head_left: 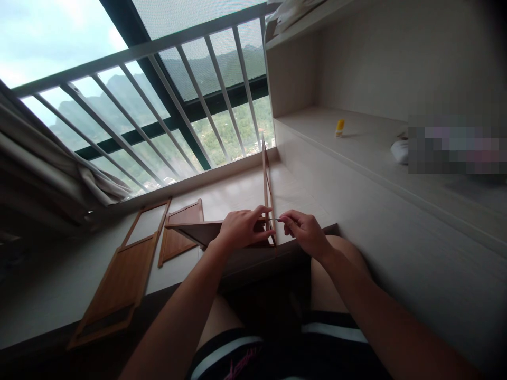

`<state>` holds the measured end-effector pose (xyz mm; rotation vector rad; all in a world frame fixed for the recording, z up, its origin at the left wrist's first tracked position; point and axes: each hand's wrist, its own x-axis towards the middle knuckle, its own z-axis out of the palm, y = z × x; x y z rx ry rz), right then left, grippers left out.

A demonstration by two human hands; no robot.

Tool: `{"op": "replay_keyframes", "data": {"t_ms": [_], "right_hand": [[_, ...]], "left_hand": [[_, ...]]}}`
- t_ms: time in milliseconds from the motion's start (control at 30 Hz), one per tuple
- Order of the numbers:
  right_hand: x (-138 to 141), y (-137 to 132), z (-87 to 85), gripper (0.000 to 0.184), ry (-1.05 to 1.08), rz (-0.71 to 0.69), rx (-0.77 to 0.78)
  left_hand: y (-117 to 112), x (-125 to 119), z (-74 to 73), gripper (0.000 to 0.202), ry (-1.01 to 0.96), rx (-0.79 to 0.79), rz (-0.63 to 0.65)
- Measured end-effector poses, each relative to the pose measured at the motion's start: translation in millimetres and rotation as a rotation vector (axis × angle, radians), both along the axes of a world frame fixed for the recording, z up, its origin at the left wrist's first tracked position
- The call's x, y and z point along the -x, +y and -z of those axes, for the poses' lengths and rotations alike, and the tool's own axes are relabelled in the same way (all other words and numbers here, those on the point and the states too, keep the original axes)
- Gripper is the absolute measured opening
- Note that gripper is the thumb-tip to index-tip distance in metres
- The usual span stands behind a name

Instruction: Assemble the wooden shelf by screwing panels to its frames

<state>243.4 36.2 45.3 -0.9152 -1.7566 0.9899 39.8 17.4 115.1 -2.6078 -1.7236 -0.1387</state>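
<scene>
My left hand (242, 228) grips a brown wooden panel (202, 228) near its right end, with its thumb and fingers around the joint. There the panel meets a narrow upright wooden frame (266, 184), which stands nearly edge-on to me. From the right, my right hand (303, 231) pinches a thin metal rod (274, 219), possibly a hex key. The rod's far end touches the frame at the joint; its tip is too small to make out. Both hands are above the pale ledge, in front of my knees.
A long wooden frame with a panel (127, 269) and a smaller wooden panel (184, 227) lie at left on the pale ledge (237, 182). Behind are a railing (178, 45) and window. A yellow-capped small bottle (339, 128) stands on the right shelf (312, 124). A curtain (51, 153) hangs left.
</scene>
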Motion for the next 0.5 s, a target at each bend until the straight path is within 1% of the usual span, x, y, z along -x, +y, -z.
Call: {"op": "replay_keyframes", "data": {"t_ms": [67,167,333,500], "right_hand": [[1.5,-1.2,-0.7,0.030,0.043,-0.007,0.069],[2.4,-1.7,-2.0,0.033,0.077,-0.007,0.108],[0.0,0.3,-1.9,0.035,0.098,0.047,0.118],[-3.3,2.9,2.5,0.032,0.064,0.061,0.092]], "left_hand": [[-0.2,-0.3,-0.5,0.061,0.001,-0.001,-0.001],[-0.1,-0.7,-0.6,0.061,0.008,0.001,0.002],[0.1,-1.3,-0.6,0.059,0.005,0.002,0.002],[-0.3,-1.1,-1.3,0.058,-0.010,-0.001,0.011]]}}
